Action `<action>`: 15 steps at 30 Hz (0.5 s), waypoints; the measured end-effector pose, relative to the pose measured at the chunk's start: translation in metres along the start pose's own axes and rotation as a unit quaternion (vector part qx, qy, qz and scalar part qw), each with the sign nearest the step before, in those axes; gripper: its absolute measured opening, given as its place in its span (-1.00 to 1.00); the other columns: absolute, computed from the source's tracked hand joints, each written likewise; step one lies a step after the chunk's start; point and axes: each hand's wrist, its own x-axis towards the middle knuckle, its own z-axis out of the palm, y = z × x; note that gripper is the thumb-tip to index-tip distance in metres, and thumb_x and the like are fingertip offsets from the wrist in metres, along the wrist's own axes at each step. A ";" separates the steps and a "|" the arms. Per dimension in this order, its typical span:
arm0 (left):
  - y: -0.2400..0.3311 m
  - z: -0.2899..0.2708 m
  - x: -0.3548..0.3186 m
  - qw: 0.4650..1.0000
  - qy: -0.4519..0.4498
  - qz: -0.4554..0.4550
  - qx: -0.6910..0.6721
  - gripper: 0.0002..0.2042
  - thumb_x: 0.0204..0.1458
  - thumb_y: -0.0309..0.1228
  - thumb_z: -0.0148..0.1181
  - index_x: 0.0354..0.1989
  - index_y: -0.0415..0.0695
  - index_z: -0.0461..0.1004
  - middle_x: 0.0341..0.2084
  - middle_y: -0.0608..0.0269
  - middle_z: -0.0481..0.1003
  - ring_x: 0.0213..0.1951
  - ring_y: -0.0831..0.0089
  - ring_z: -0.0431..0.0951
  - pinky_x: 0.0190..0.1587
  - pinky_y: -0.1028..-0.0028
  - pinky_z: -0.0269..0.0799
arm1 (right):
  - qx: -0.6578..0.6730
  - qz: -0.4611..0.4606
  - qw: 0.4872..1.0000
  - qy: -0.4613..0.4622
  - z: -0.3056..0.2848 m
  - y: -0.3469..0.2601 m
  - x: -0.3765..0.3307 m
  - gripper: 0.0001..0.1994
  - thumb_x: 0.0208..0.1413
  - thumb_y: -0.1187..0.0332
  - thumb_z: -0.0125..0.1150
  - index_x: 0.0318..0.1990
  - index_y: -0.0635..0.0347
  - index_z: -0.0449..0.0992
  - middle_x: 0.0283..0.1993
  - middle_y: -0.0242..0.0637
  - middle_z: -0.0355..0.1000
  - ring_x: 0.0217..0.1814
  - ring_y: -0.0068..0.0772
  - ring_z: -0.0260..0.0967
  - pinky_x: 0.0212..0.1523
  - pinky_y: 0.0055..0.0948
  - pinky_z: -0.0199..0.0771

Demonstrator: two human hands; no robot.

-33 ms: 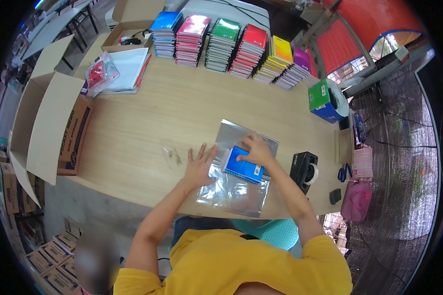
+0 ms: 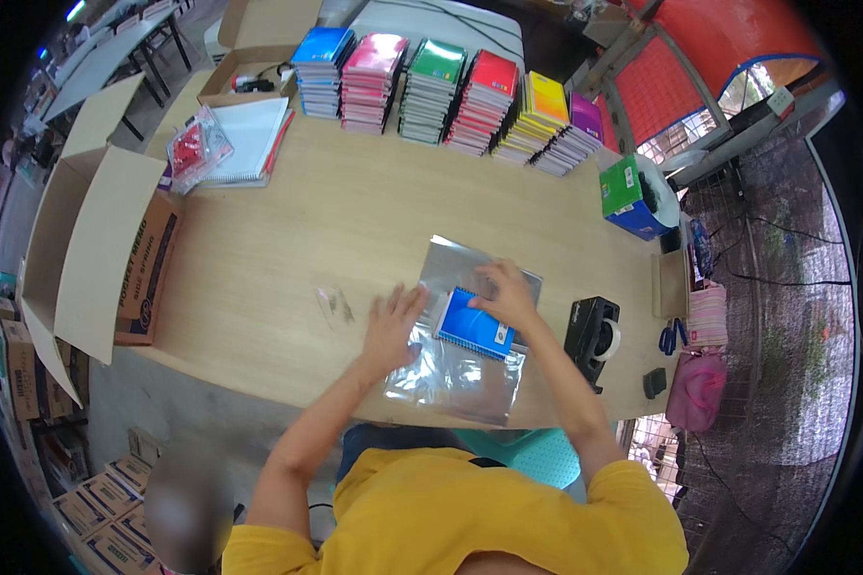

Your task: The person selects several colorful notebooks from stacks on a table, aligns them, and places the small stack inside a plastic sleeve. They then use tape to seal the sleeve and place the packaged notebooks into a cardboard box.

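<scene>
A small blue spiral notebook [image 2: 476, 324], its cover facing up, lies on clear plastic sheets or bags [image 2: 451, 383] near the front of the table. What looks like another pad or loose pages shows under its edges. My right hand [image 2: 510, 295] is at the notebook's far right corner, thumb on the cover and fingers bent over the far edge. Flat at the left side of the plastic rests my left hand [image 2: 391, 331], fingers stretched out and nothing in it. A small clear plastic scrap [image 2: 336, 307] lies left of that hand.
Stacks of notebooks in several colours [image 2: 441, 91] line the table's back edge. A black tape dispenser [image 2: 592, 331] stands near my right forearm, with scissors [image 2: 672, 335] beyond. An open carton [image 2: 149, 259] stands at left; a green-blue box [image 2: 633, 196] sits at right.
My left hand's fingers have drawn slightly closer together. My right thumb has shifted a little toward the notebook's far edge. The notebook and plastic stay nearly in place.
</scene>
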 end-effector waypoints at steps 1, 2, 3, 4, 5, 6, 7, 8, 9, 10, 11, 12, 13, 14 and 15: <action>0.002 0.012 -0.006 0.996 0.053 -0.003 -0.066 -0.09 -0.26 -0.44 0.30 0.39 -0.08 0.03 0.25 0.04 0.20 0.31 0.02 0.14 0.28 -0.01 0.10 | 0.054 0.072 0.991 0.103 0.002 0.004 -0.012 -0.33 -0.09 -0.10 0.39 -0.01 0.33 0.46 -0.14 -0.06 0.50 0.05 -0.08 0.42 -0.03 -0.18 0.47; 0.006 0.022 -0.014 0.986 0.101 -0.009 -0.134 -0.16 -0.26 -0.53 0.24 0.37 -0.11 0.12 0.21 -0.01 0.22 0.27 0.02 0.18 0.26 0.09 0.19 | 0.151 0.186 0.963 0.119 0.003 0.004 -0.033 -0.37 -0.02 -0.12 0.32 -0.06 0.33 0.47 -0.21 -0.12 0.49 -0.04 -0.16 0.45 -0.13 -0.23 0.50; 0.020 0.024 -0.016 0.966 0.110 -0.053 -0.227 -0.28 -0.31 -0.68 0.10 0.24 -0.20 0.31 0.17 -0.07 0.19 0.16 0.06 0.27 0.16 0.29 0.32 | 0.247 0.296 0.909 0.157 0.005 0.006 -0.056 -0.41 0.06 -0.13 0.26 -0.11 0.33 0.48 -0.29 -0.17 0.48 -0.14 -0.23 0.49 -0.22 -0.28 0.53; 0.025 0.034 -0.020 0.965 0.089 -0.081 -0.234 -0.30 -0.31 -0.68 0.10 0.21 -0.23 0.32 0.18 -0.09 0.17 0.17 0.02 0.27 0.15 0.27 0.33 | 0.371 0.427 0.817 0.108 0.004 0.004 -0.076 -0.43 0.12 -0.17 0.19 -0.19 0.30 0.51 -0.38 -0.26 0.46 -0.23 -0.34 0.49 -0.32 -0.32 0.55; 0.026 0.049 -0.022 0.962 0.067 -0.106 -0.241 -0.32 -0.32 -0.68 0.10 0.19 -0.26 0.33 0.19 -0.11 0.15 0.17 -0.01 0.26 0.14 0.25 0.34 | 0.405 0.441 0.796 0.083 0.011 -0.001 -0.095 -0.42 0.15 -0.20 0.12 -0.24 0.28 0.51 -0.46 -0.33 0.42 -0.40 -0.43 0.43 -0.44 -0.42 0.48; 0.026 0.060 -0.022 0.959 0.044 -0.131 -0.247 -0.33 -0.32 -0.67 0.10 0.17 -0.29 0.33 0.20 -0.14 0.13 0.17 -0.05 0.26 0.13 0.24 0.35 | 0.438 0.455 0.773 0.059 0.020 -0.005 -0.110 -0.40 0.18 -0.23 0.05 -0.28 0.27 0.51 -0.53 -0.41 0.38 -0.56 -0.52 0.37 -0.57 -0.51 0.41; 0.028 0.064 -0.023 0.957 0.044 -0.127 -0.257 -0.35 -0.32 -0.68 0.11 0.15 -0.25 0.37 0.22 -0.12 0.08 0.14 -0.03 0.28 0.14 0.23 0.34 | 0.426 0.444 0.784 0.074 0.031 -0.004 -0.122 -0.41 0.19 -0.23 0.03 -0.32 0.25 0.50 -0.56 -0.43 0.35 -0.59 -0.56 0.32 -0.59 -0.53 0.36; 0.029 0.066 -0.023 0.956 0.038 -0.122 -0.264 -0.33 -0.32 -0.68 0.12 0.16 -0.27 0.36 0.23 -0.09 0.07 0.14 0.01 0.27 0.15 0.25 0.34 | 0.414 0.433 0.796 0.090 0.043 -0.001 -0.129 -0.41 0.20 -0.23 0.00 -0.36 0.23 0.50 -0.58 -0.46 0.32 -0.62 -0.59 0.27 -0.61 -0.55 0.31; 0.029 0.067 -0.023 0.955 0.033 -0.117 -0.271 -0.32 -0.33 -0.67 0.14 0.18 -0.28 0.35 0.24 -0.07 0.05 0.14 0.04 0.27 0.16 0.28 0.33 | 0.401 0.421 0.807 0.105 0.053 0.005 -0.135 -0.41 0.21 -0.24 -0.02 -0.40 0.21 0.50 -0.61 -0.49 0.28 -0.65 -0.62 0.21 -0.63 -0.57 0.26; 0.027 0.066 -0.024 0.954 0.030 -0.115 -0.275 -0.30 -0.34 -0.66 0.15 0.19 -0.29 0.34 0.26 -0.04 0.03 0.15 0.08 0.27 0.17 0.30 0.33 | 0.393 0.399 0.820 0.120 0.058 0.006 -0.136 -0.41 0.22 -0.23 -0.02 -0.44 0.19 0.48 -0.63 -0.51 0.25 -0.67 -0.63 0.18 -0.64 -0.56 0.22; 0.027 0.065 -0.025 0.955 0.029 -0.111 -0.272 -0.30 -0.34 -0.66 0.15 0.19 -0.30 0.34 0.25 -0.04 0.03 0.15 0.08 0.27 0.17 0.30 0.33 | 0.384 0.377 0.832 0.135 0.062 0.006 -0.137 -0.41 0.22 -0.23 -0.03 -0.48 0.18 0.47 -0.65 -0.52 0.22 -0.68 -0.64 0.14 -0.66 -0.55 0.17; 0.027 0.064 -0.026 0.957 0.027 -0.108 -0.268 -0.31 -0.34 -0.66 0.15 0.18 -0.30 0.34 0.25 -0.04 0.04 0.15 0.08 0.27 0.17 0.29 0.33 | 0.375 0.355 0.843 0.151 0.066 0.007 -0.139 -0.40 0.23 -0.23 -0.03 -0.52 0.17 0.45 -0.67 -0.54 0.19 -0.70 -0.65 0.10 -0.68 -0.54 0.13; 0.026 0.064 -0.028 0.958 0.026 -0.104 -0.266 -0.31 -0.34 -0.66 0.15 0.18 -0.31 0.35 0.25 -0.05 0.04 0.15 0.08 0.27 0.17 0.29 0.33 | 0.368 0.349 0.848 0.151 0.066 0.008 -0.139 -0.37 0.23 -0.22 -0.02 -0.56 0.23 0.42 -0.68 -0.49 0.20 -0.65 -0.61 0.10 -0.62 -0.46 0.13; 0.025 0.064 -0.029 0.957 0.031 -0.100 -0.269 -0.31 -0.34 -0.66 0.15 0.17 -0.31 0.35 0.25 -0.05 0.04 0.15 0.08 0.27 0.18 0.29 0.33 | 0.360 0.344 0.854 0.152 0.067 0.008 -0.139 -0.35 0.23 -0.21 -0.01 -0.60 0.28 0.40 -0.68 -0.43 0.21 -0.61 -0.57 0.11 -0.57 -0.39 0.14; 0.023 0.064 -0.030 0.957 0.035 -0.097 -0.273 -0.32 -0.35 -0.66 0.15 0.17 -0.31 0.35 0.26 -0.05 0.04 0.16 0.07 0.26 0.19 0.28 0.32 | 0.352 0.338 0.859 0.152 0.067 0.009 -0.139 -0.32 0.23 -0.19 0.00 -0.64 0.34 0.37 -0.69 -0.37 0.21 -0.57 -0.52 0.11 -0.52 -0.31 0.14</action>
